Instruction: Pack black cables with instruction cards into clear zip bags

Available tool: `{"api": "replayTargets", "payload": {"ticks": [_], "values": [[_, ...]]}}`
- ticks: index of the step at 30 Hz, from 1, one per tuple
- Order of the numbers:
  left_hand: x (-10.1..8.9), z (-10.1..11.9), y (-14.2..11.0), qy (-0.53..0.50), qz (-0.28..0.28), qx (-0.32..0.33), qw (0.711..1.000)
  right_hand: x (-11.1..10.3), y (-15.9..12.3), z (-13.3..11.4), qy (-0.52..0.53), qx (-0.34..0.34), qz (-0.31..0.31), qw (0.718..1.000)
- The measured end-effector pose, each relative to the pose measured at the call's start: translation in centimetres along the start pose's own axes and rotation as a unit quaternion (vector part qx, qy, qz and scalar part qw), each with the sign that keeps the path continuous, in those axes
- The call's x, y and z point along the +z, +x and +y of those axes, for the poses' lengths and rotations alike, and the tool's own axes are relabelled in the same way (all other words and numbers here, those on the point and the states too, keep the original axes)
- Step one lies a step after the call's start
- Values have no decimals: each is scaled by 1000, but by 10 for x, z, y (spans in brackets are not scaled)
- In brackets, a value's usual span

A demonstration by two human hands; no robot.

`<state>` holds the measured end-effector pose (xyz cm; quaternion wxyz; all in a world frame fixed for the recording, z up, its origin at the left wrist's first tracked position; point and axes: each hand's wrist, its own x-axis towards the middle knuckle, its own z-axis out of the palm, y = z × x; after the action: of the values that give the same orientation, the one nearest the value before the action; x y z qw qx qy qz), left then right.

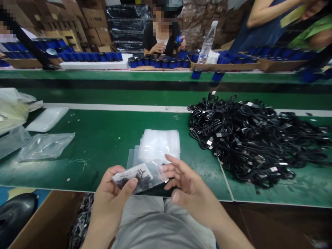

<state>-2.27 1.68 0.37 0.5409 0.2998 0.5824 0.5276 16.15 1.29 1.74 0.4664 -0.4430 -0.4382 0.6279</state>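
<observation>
Between the thumb and fingers of my left hand (pixel 114 188) is a clear plastic bag (pixel 155 169). Inside it are a printed paper slip (pixel 136 173) and a black cable, partly hidden by my thumb. My right hand (pixel 185 183) is beside the bag's right end, fingers apart and slightly curled; whether a fingertip touches the plastic I cannot tell. Just beyond both hands a stack of clear plastic bags (pixel 159 141) lies on the green table (pixel 101 138). To the right spreads a large heap of black USB cables (pixel 241 135).
Loose plastic bags (pixel 46 147) lie at the left. Below the table's front edge, a cardboard box (pixel 55 211) holds more cables. Across the table, blue jars (pixel 158 63) and a water bottle (pixel 207 43) line a ledge, with a person (pixel 162 38) behind.
</observation>
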Motion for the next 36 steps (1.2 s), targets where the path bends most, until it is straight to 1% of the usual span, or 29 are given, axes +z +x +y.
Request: {"api": "replayTargets", "payload": {"ticks": [1,2,5,6,7,9,11,15,18,21,24,28,30,33,35,36], "values": [[0,0,0,-11,-1,5,1000,3,0,2,-1,0,-6,1000],[1,-1,0,-21,-9,8,1000,5,0,3,-24,-6,1,1000],[4,0,-5,-11,-56,-7,998,4,-1,1,-112,-67,70,989],[5,1,-6,8,-64,-5,998,2,-1,-2,-130,-87,78,985],[6,3,-8,31,-69,9,997,-1,-2,-5,-147,-97,68,982],[7,8,-10,83,-78,63,991,-5,-3,-12,-183,-94,20,978],[8,14,-11,143,-101,122,977,-6,-5,-16,-210,-80,-12,974],[6,24,-6,261,-161,175,936,-5,-7,-17,-217,-67,16,974],[1,26,-3,314,-191,215,905,-4,-9,-15,-219,-96,19,971],[-2,25,-4,323,-200,249,891,-5,-11,-14,-238,-141,12,961],[-4,24,-7,318,-194,256,892,-4,-12,-14,-257,-157,-9,953],[-3,24,-8,318,-232,255,883,1,-11,-13,-270,-173,-44,946],[-3,23,-8,320,-240,265,878,5,-11,-10,-271,-194,-33,942],[-3,21,-9,319,-240,273,875,10,-13,-3,-266,-214,1,940],[-4,20,-11,321,-252,273,871,12,-16,1,-267,-219,3,938],[-6,20,-12,328,-262,273,866,12,-17,3,-272,-222,-9,936]]}}
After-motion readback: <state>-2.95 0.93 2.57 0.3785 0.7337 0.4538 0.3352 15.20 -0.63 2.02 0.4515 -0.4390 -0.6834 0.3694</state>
